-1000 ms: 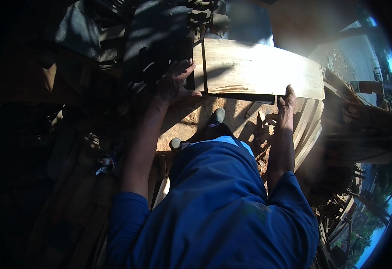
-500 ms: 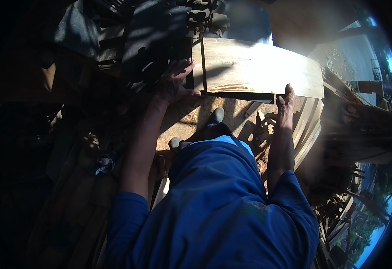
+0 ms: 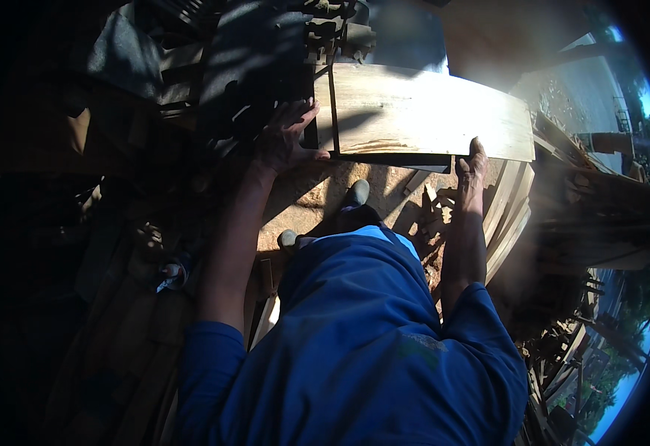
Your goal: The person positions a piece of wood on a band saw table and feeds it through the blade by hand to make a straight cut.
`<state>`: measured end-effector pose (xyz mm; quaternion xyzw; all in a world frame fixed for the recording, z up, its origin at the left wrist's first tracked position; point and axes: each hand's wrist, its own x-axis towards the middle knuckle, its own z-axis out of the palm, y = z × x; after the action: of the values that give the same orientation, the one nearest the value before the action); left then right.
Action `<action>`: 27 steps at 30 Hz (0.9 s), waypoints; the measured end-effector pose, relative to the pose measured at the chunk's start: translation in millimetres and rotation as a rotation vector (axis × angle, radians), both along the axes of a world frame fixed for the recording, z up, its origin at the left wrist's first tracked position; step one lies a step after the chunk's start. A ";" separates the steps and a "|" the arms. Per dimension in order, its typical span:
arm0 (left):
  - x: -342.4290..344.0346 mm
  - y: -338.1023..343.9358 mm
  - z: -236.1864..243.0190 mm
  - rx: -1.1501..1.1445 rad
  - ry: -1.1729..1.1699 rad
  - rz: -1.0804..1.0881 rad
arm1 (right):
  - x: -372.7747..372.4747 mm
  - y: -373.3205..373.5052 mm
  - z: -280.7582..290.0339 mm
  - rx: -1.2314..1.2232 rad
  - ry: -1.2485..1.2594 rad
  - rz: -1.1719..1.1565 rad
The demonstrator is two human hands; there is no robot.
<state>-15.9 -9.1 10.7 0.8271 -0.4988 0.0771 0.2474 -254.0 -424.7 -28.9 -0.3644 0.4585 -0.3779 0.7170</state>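
A pale, wide wooden board (image 3: 429, 111) lies across a dark machine table in front of me, bright with sun on its right part. A dark narrow line crosses it close to its left end. My left hand (image 3: 286, 140) is at that end, fingers spread, the fingertips and thumb touching or nearly touching the wood. At the near right corner my right hand (image 3: 472, 165) grips the board, with the thumb up on the top face and the other fingers hidden beneath.
Dark metal machine parts (image 3: 343, 33) stand beyond the board's left end. Long planks (image 3: 509, 208) lean to the right of my right forearm. Wood offcuts (image 3: 435, 212) lie on the sunlit dirt ground (image 3: 314, 197) by my feet. Deep shadow covers the left side.
The whole view has shifted very slightly to the left. Both hands and the board keep about the same places relative to the machine.
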 end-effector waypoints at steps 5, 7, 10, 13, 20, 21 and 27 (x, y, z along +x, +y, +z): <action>0.8 -1.0 -1.9 -0.010 0.033 -0.021 | -5.1 -4.4 -8.4 0.075 -0.108 0.019; -1.1 1.9 -3.6 0.019 0.041 -0.001 | -6.4 -0.9 -8.4 0.002 0.097 0.062; 0.0 3.6 -4.0 0.062 0.060 0.027 | -6.8 5.9 -4.7 -0.015 0.180 0.117; 0.8 -0.1 -3.8 0.048 0.059 0.011 | -6.8 5.8 0.2 -0.021 0.075 0.075; 0.1 3.5 -6.8 0.010 0.070 -0.011 | 5.1 27.7 20.6 0.087 0.025 -0.041; 1.3 2.8 -6.4 -0.001 0.073 -0.026 | 4.7 25.2 17.4 0.087 0.022 -0.039; -0.3 1.1 -3.9 0.005 0.049 -0.025 | -6.8 9.5 4.4 0.049 0.014 0.013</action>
<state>-16.3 -7.9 6.9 0.8231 -0.5030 0.0523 0.2586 -260.8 -415.2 -24.5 -0.3522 0.4702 -0.3594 0.7250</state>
